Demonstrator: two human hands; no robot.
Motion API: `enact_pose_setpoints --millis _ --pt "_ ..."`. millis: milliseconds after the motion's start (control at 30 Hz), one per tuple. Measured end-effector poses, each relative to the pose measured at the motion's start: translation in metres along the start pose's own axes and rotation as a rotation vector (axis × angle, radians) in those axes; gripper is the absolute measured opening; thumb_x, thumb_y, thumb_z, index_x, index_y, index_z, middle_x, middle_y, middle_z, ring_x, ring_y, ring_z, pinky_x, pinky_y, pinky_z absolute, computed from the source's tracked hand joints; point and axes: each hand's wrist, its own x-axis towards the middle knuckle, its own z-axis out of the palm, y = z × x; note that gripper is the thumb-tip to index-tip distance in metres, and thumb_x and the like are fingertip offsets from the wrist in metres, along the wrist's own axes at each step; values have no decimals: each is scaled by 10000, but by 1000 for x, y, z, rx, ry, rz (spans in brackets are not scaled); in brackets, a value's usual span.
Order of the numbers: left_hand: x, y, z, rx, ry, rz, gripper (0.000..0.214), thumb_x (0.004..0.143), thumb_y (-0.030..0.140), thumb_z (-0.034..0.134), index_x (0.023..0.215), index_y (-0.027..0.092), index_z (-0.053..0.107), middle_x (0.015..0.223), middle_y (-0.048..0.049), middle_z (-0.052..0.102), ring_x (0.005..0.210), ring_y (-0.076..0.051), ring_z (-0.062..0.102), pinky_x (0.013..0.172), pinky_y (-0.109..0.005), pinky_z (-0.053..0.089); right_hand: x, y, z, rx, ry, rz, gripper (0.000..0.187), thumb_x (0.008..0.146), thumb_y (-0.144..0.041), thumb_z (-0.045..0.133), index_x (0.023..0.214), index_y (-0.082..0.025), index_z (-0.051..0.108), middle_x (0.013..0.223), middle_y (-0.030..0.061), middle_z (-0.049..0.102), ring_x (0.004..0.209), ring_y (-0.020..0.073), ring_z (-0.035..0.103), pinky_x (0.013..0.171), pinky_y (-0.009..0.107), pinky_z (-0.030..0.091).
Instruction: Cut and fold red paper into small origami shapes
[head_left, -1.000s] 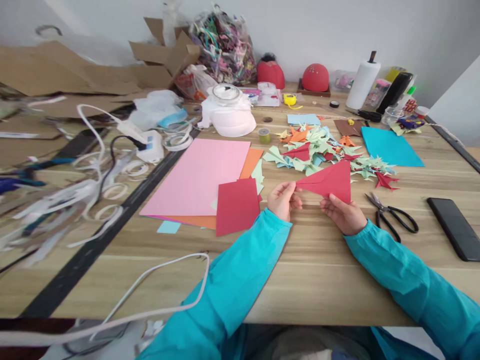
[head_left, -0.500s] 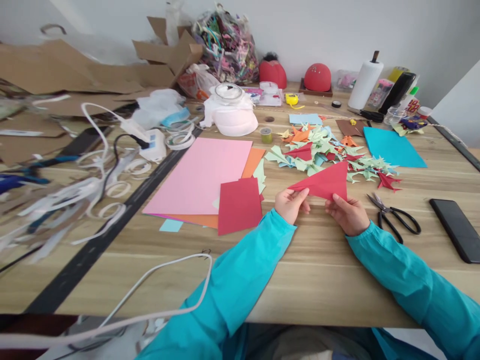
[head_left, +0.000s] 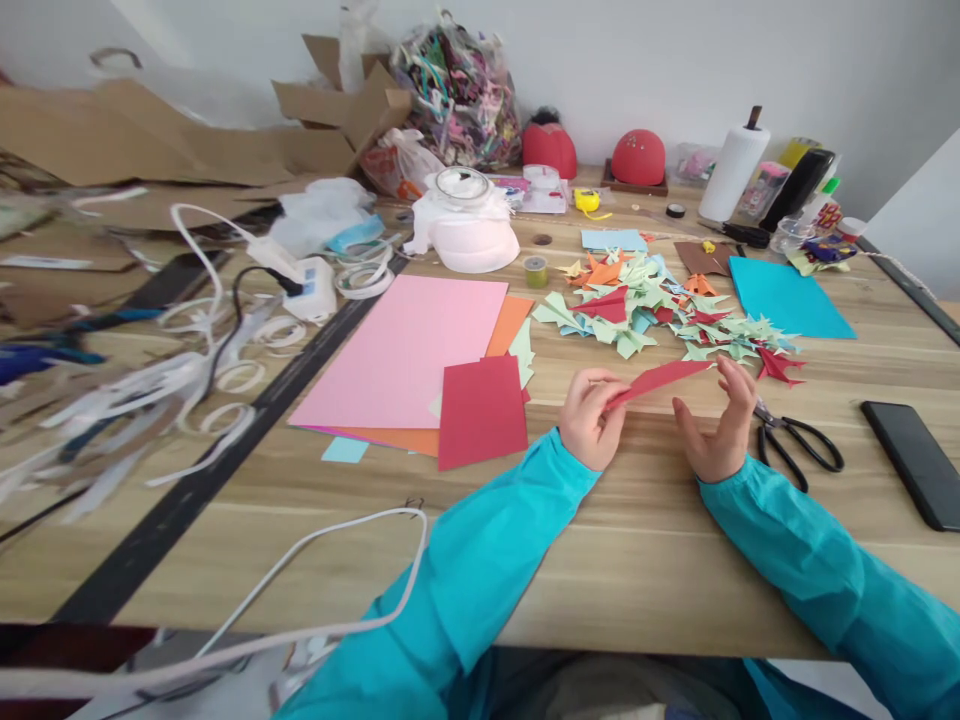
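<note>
My left hand (head_left: 592, 415) pinches the near end of a folded red paper (head_left: 660, 379), which is tilted so that it shows as a narrow strip. At the paper's far right end is my right hand (head_left: 716, 425), thumb and fingers spread apart; a fingertip is at the paper's edge, and I cannot tell if it touches. Beyond the hands lies a heap of folded paper pieces (head_left: 637, 290) in pale green, orange, red and blue. Red paper sheets (head_left: 482, 412) rest left of my left hand, partly over a large pink sheet (head_left: 412, 340).
Black-handled scissors or pliers (head_left: 799, 440) and a dark phone (head_left: 915, 465) lie to the right. A blue sheet (head_left: 787, 297) is behind them. White cables (head_left: 240, 420) and cardboard (head_left: 172, 140) crowd the left. A white cord (head_left: 300, 550) crosses the front edge.
The red paper has turned from showing its broad triangular face to nearly edge-on. My right hand has loosened its pinch, spread its fingers and shifted slightly right.
</note>
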Motion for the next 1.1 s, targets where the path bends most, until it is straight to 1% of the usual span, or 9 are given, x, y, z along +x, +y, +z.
enact_pose_setpoints --millis 100,200,300,367,500,633,833,933,1100 --pt "-3 5 -4 167 -54 252 128 817 163 509 910 156 597 1004 -110 580 711 -106 601 636 -240 522 2 -7 -4 -112 11 -218 550 729 -174 627 1229 -269 417 1291 125 427 1188 304 429 924 508 395" --pt "-5 9 -5 278 -117 345 91 810 201 542 871 169 601 895 -83 639 650 -108 605 585 -220 505 2 -10 -7 -94 -5 -323 342 719 -126 621 1013 -269 521 1203 80 491 1114 273 487 892 464 418" --pt "-4 11 -5 362 -137 373 94 824 221 526 841 176 606 812 -61 674 682 -125 629 613 -229 502 0 -10 -8 -93 -11 -374 207 711 -108 630 838 -254 557 1093 43 562 1036 241 530 865 426 421" --pt "-4 11 -6 408 -154 441 101 826 205 513 820 181 612 822 -50 687 723 -132 635 636 -238 494 -1 -8 -8 -136 -53 -392 168 720 -104 624 801 -246 584 1010 32 612 966 216 555 837 394 412" --pt "-1 7 -5 500 -205 549 122 805 146 509 786 180 625 818 -28 689 717 -139 606 610 -260 458 -1 -1 -6 -220 -151 -314 116 768 -133 586 771 -235 642 851 24 671 827 173 570 756 333 383" --pt "1 -3 -2 549 -331 493 148 808 187 503 778 174 648 817 -55 676 753 -177 564 630 -316 435 -1 7 -3 -212 -318 -194 204 833 -169 494 735 -231 662 807 29 680 754 160 571 696 310 380" --pt "-2 -16 3 554 -514 250 166 788 185 512 766 189 677 930 -92 656 919 -234 526 751 -409 430 -2 9 -1 -209 -502 -139 223 780 -119 486 808 -217 685 858 40 692 810 182 580 769 332 392" --pt "-3 -18 4 519 -539 242 173 790 168 507 770 181 679 922 -90 662 930 -232 531 774 -407 440 -3 9 -1 -220 -517 -154 225 740 -133 519 882 -201 680 941 51 692 861 200 583 811 348 389" --pt "-3 -18 4 517 -515 220 142 762 182 544 784 180 684 997 -81 659 991 -246 525 856 -434 423 -6 12 -1 -183 -532 -143 149 715 -170 557 790 -207 681 906 36 702 831 201 588 805 354 397"
